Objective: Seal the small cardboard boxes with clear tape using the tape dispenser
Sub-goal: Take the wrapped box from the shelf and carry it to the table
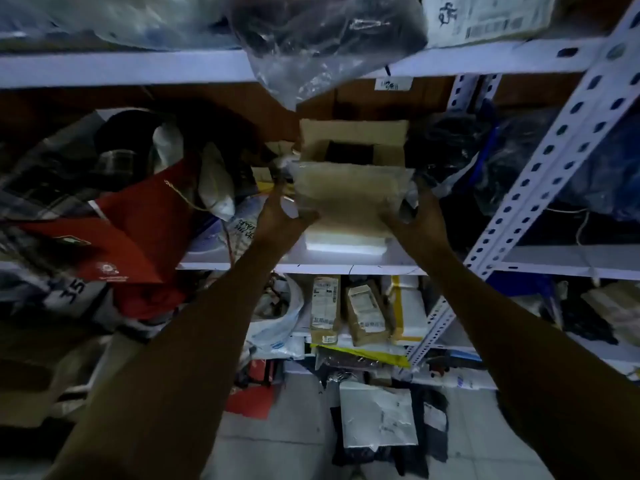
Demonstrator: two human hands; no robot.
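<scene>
Small cardboard box (349,188) held up at middle-shelf height, between both hands, in front of the white shelf board (242,263). Near face appears wrapped in clear film or a clear bag (glare and motion blur; cannot tell which). Top flaps stand open, dark interior visible; not yet sealed. A pale flat block sits on the shelf just below the box; whether the box touches it cannot be told.

Left hand (280,216) grips the box's left edge, fingers curled round the side. Right hand (415,220) grips the right edge the same way, crinkled film bunched under its fingers.

Handling, judged: box looks light, carried easily at arm's length. Walls thin, likely to dent if squeezed mid-panel. Film surface probably slippery. Best hold is at the vertical corners or under the base, where the board is stiffest; flaps are floppy and no place to hold.

No tape dispenser in view. Sealing cannot start here; box likely needs a flat surface first.

Surroundings: red paper bag (131,237) on the shelf to the left, clear plastic bag (311,46) hanging from the shelf above, perforated metal upright (554,150) at right, labelled parcels (346,310) on the lower shelf, mailers on the tiled floor
</scene>
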